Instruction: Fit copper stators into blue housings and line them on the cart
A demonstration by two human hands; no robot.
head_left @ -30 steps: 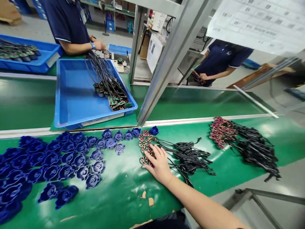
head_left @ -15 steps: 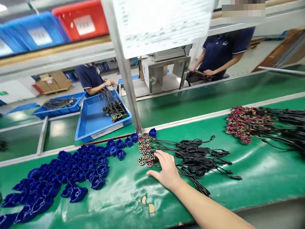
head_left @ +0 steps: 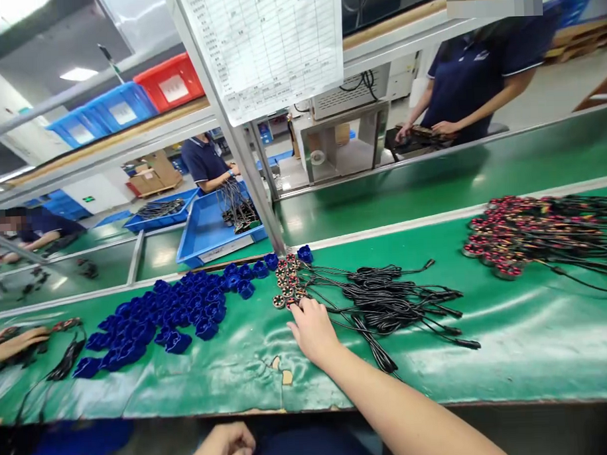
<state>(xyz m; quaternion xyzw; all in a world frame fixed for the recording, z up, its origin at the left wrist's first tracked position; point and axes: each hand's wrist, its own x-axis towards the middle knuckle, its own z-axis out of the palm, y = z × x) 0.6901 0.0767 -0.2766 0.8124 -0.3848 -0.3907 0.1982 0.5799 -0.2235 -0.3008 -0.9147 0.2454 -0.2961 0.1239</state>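
Observation:
My right hand (head_left: 313,330) reaches over the green bench, its fingertips closed on a round motor stator (head_left: 290,303) at the near end of a small cluster. The fingers partly cover that stator. Other copper-and-red stators (head_left: 287,281) lie just beyond, with black cables (head_left: 380,294) trailing to the right. My left hand (head_left: 225,446) is low, in front of the bench edge. Its fingers are curled and nothing shows in them. Many dark blue plastic housings (head_left: 177,305) lie left of the stators, and one blue housing (head_left: 304,254) stands behind them.
A larger heap of stators (head_left: 507,237) with cables lies at the right. Behind the bench stand a metal post (head_left: 252,169) and a blue tray (head_left: 198,224). A co-worker's hand (head_left: 19,343) is at the far left; other people work across the line.
My view has shifted and tilted, and my left hand has come into it at the bottom. My right hand's fingers have drawn together over the near stator.

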